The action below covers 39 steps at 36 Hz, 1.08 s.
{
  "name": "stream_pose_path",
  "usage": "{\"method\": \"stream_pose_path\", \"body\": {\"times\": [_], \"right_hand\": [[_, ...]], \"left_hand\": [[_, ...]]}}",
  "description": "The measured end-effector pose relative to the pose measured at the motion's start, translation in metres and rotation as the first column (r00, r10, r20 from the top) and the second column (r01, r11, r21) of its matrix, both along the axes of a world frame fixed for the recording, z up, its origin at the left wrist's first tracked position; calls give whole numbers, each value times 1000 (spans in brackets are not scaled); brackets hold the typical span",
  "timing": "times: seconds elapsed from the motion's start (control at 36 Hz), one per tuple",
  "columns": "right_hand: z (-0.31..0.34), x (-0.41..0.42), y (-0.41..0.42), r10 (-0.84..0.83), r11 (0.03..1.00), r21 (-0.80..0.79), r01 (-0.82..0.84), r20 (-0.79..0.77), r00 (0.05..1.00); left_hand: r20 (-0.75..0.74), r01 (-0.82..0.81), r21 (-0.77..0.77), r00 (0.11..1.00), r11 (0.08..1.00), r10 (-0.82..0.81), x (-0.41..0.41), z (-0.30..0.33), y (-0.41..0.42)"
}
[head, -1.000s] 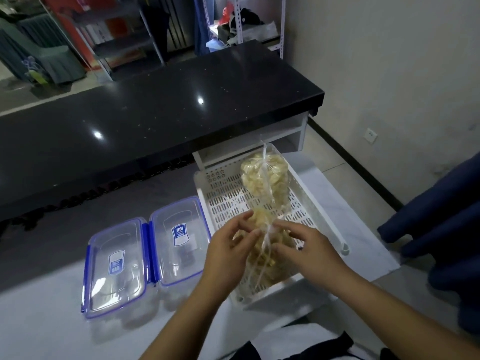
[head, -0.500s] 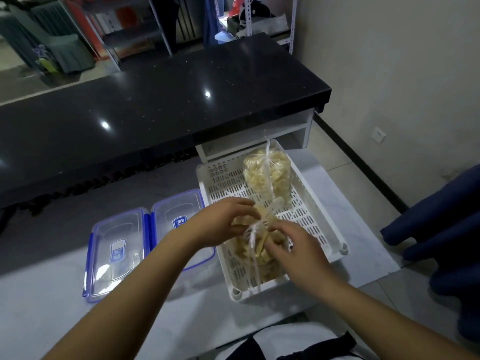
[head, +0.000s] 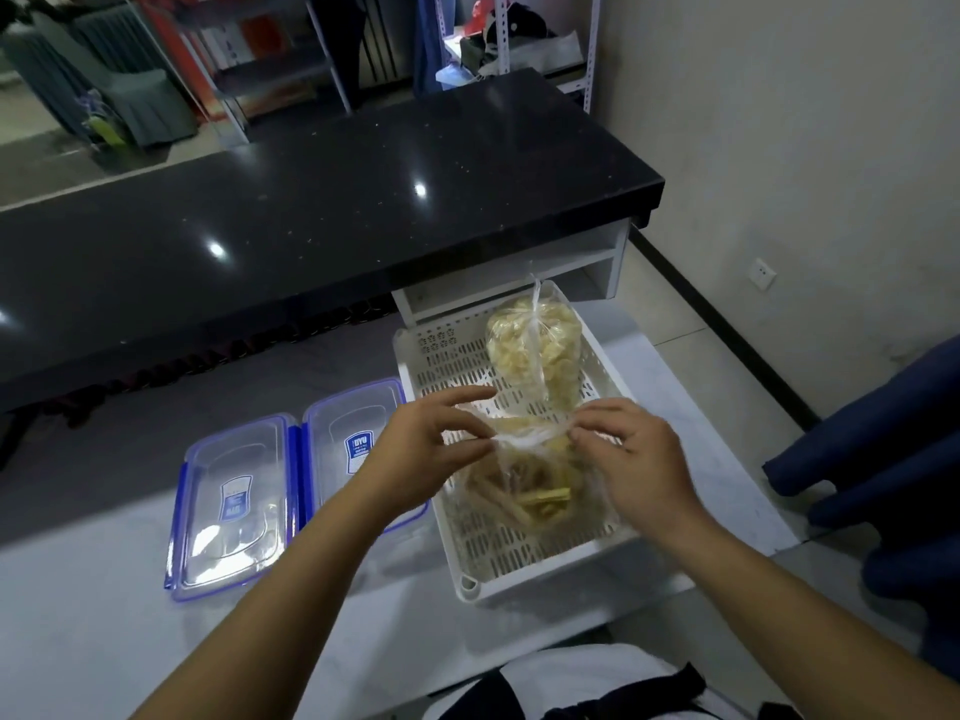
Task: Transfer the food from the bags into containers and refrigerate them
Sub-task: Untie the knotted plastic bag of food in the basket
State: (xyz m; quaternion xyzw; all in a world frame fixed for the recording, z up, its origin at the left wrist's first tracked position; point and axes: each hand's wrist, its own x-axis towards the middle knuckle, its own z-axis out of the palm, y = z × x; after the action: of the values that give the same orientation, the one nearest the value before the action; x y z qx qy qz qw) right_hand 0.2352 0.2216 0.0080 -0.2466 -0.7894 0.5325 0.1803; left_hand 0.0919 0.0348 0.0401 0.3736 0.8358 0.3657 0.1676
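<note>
- There is one view only, from a wide-angle camera worn on the person's head, so no second view shares any part of the scene.
- It looks forward and steeply down onto the pale tabletop [head: 104, 641], close in: both forearms enter from the near edge, and the left hand [head: 415, 449] and right hand [head: 639, 459] meet just right of centre.
- The white basket [head: 467, 579] sits mid-frame; the black counter [head: 311, 210] crosses the far half.
- The wide lens bends straight edges, and the far shelving and right wall fill the margins.
</note>
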Motion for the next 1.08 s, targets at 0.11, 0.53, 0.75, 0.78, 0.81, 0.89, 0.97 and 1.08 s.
{"method": "stream_pose_path", "body": {"times": [0.11,0.53,0.75,0.78,0.81,0.89,0.97,1.08], "right_hand": [[9,10,26,-7,1000,17,8,-74,997],[5,25,24,240,967,75,-243,51,969],[12,8,2,317,840,371,-395,255,913],[11,8,1,311,840,375,-392,261,914],[11,9,0,310,842,373,-391,259,915],[15,12,3,296,880,333,-339,174,939],[25,15,10,266,909,305,-284,99,959],[37,18,18,262,925,261,-275,86,961]], "left_hand": [[13,-124,124,992,984,124,28,-9,-13],[4,-213,95,977,972,213,70,-16,-17],[-101,-118,12,988,993,119,63,-6,11],[-105,-106,-10,989,994,105,62,-7,14],[-113,-94,-20,989,995,91,62,-8,16],[-159,-86,67,983,994,96,62,-6,17],[-163,-134,213,972,968,171,62,-1,12],[-112,-254,257,951,932,290,59,3,5]]}}
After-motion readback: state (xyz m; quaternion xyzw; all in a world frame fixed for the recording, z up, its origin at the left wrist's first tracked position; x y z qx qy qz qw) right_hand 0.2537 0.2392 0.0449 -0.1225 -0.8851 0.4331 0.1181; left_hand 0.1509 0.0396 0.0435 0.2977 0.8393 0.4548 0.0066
